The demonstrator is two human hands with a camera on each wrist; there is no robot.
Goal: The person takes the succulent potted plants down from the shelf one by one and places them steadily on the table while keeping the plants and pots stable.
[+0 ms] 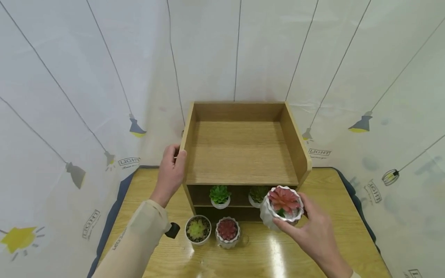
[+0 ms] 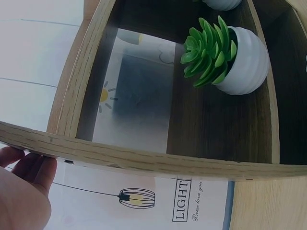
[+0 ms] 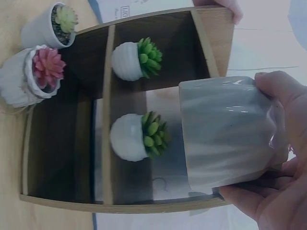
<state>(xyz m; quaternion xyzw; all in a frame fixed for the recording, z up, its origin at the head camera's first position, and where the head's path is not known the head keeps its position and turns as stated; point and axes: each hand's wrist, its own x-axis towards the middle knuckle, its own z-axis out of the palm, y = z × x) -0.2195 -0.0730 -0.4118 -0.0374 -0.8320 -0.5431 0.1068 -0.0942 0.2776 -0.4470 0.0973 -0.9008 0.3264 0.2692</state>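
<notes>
My right hand (image 1: 314,231) grips a white fluted pot holding a red artificial succulent (image 1: 284,199), thumb on the near side and fingers around the far side. The pot is raised before the right front of the wooden desktop shelf (image 1: 240,154); its smooth base fills much of the right wrist view. At the shelf's left side panel, my left hand (image 1: 172,170) holds the edge, its fingertips against the outer face in the left wrist view. Inside, a bright green succulent (image 1: 219,194) and a darker green succulent (image 1: 258,194) stand in white pots on the middle level.
In front of the shelf, a yellow-green succulent (image 1: 197,229) and a dark red succulent (image 1: 227,231) stand in white pots on the wooden table (image 1: 253,258). Behind rises a pale cloth backdrop (image 1: 264,50) printed with lamps. The shelf's top level has raised sides and back.
</notes>
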